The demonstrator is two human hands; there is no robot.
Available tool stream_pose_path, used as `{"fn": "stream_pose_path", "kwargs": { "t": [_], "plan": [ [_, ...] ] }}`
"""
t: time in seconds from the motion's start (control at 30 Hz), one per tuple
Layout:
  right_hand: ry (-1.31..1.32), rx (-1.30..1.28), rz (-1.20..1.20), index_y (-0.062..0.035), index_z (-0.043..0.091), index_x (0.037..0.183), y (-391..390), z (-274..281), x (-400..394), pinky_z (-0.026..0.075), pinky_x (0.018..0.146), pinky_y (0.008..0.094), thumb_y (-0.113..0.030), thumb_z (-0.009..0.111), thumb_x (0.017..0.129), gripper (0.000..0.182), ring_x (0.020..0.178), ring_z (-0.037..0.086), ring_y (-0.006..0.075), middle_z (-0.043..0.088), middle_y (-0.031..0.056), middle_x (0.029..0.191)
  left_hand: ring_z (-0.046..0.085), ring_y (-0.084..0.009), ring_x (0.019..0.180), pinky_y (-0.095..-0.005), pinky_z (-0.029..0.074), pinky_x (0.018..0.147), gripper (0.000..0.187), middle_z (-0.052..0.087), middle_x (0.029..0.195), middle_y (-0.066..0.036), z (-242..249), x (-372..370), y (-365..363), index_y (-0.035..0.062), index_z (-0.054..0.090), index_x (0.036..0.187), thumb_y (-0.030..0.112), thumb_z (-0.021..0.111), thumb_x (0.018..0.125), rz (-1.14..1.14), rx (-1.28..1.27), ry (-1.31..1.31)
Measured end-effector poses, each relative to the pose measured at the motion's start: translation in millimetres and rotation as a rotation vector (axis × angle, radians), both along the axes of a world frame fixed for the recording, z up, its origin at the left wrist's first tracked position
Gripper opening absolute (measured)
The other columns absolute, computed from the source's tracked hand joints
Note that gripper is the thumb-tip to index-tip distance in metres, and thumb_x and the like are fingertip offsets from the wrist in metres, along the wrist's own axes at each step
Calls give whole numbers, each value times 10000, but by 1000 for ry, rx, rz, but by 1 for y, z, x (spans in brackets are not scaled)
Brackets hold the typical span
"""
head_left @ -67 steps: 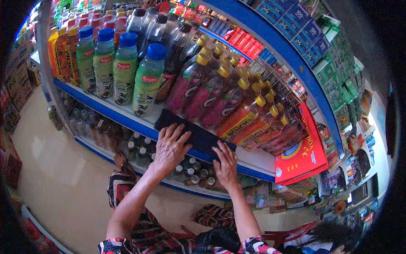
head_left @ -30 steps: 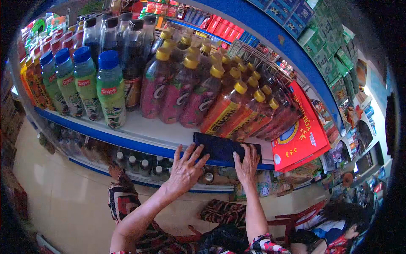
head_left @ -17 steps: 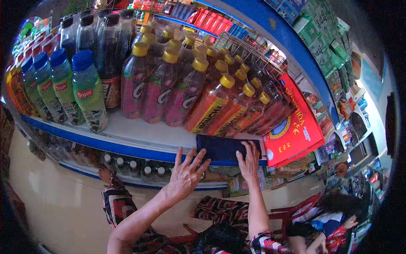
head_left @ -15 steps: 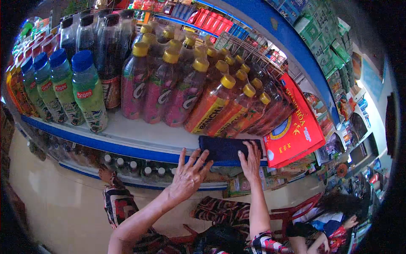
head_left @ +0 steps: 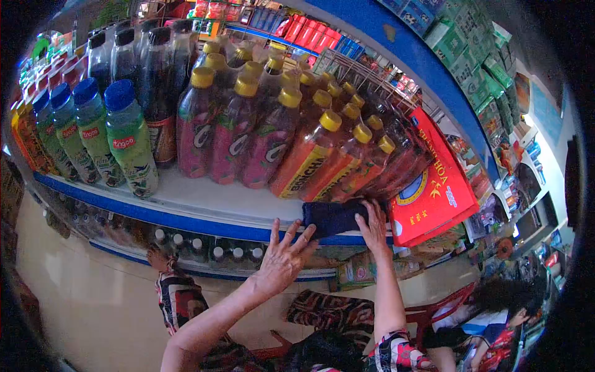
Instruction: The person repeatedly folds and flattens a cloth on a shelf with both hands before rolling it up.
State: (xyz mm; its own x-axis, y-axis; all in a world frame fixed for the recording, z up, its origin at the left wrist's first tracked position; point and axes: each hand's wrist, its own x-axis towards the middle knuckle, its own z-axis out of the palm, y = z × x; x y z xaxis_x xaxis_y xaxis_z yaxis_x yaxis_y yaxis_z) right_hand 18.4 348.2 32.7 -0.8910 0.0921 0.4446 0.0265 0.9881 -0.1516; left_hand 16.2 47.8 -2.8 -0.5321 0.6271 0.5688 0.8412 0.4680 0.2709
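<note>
Right hand (head_left: 374,224) lies flat on the dark cloth (head_left: 331,217), pressing rather than pinching it; left hand (head_left: 282,259) hangs open, fingers spread, just beside its near end. Bunched on the shelf (head_left: 204,201) edge before the bottles (head_left: 273,139), the cloth looks soft, light and limp, best gathered by its folds.

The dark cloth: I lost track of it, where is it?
In the head view the cloth lies on the white shelf's front edge, right of centre, under the right hand, just below the orange bottles.
</note>
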Motion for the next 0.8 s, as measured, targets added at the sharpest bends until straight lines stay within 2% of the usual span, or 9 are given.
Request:
{"fn": "stream_pose_path", "kwargs": {
  "t": [0.1, 0.2, 0.3, 0.37, 0.47, 0.6, 0.8],
  "plan": [
    [39, 36, 7, -96, 480, 1273, -4, -4, 3, 292, 1033, 492, -320, 543, 898, 442, 1225, 401, 394, 435, 204, 1328, 330, -363, 1322, -670, 157, 1067, 414, 371, 1434, -103, 1, 0, -1, 65, 579, 1220, 140, 566, 813, -15, 61, -23],
    [24, 9, -20, -95, 477, 1280, -15, -2, 7, 277, 1045, 498, -310, 524, 909, 431, 1244, 387, 392, 430, 204, 1337, 347, -348, 1310, -662, 172, 1066, 396, 390, 1418, -97, 4, 0, -3, 54, 575, 1216, 145, 555, 831, -2, 90, -44],
    [26, 7, -87, -93, 471, 1289, -25, -4, 12, 259, 1056, 508, -309, 513, 913, 435, 1262, 373, 390, 424, 204, 1350, 342, -320, 1320, -655, 119, 1086, 498, 398, 1417, -67, 0, -1, -2, 75, 572, 1222, 159, 634, 735, 40, 67, -7],
    [48, 47, -127, -90, 466, 1297, -34, -7, 15, 249, 1060, 516, -310, 503, 917, 441, 1271, 365, 394, 414, 205, 1367, 347, -318, 1318, -648, 115, 1090, 494, 409, 1409, -62, -1, -2, -3, 72, 569, 1225, 162, 634, 744, 50, 110, -30],
    [12, 121, -211, -90, 434, 1324, -47, -9, 19, 247, 1076, 485, -275, 477, 936, 432, 1290, 349, 372, 400, 185, 1383, 360, -305, 1312, -640, 110, 1095, 483, 430, 1391, -59, 0, -5, -11, 68, 561, 1233, 170, 634, 766, 74, 95, -38],
    [-23, 69, -165, -98, 426, 1340, -66, 0, 24, 240, 1079, 485, -288, 480, 930, 454, 1286, 353, 380, 387, 194, 1399, 395, -288, 1289, -634, 113, 1097, 439, 479, 1347, -62, 2, -9, -20, 71, 577, 1215, 187, 635, 796, 115, 136, -90],
    [-102, 30, -82, -110, 418, 1354, -103, 14, 35, 242, 1065, 503, -313, 516, 908, 500, 1286, 349, 391, 376, 215, 1411, 451, -291, 1233, -615, 167, 1089, 287, 583, 1217, -62, 12, -24, -51, 82, 667, 1044, 226, 659, 795, 265, 223, -84]
  ]
}}
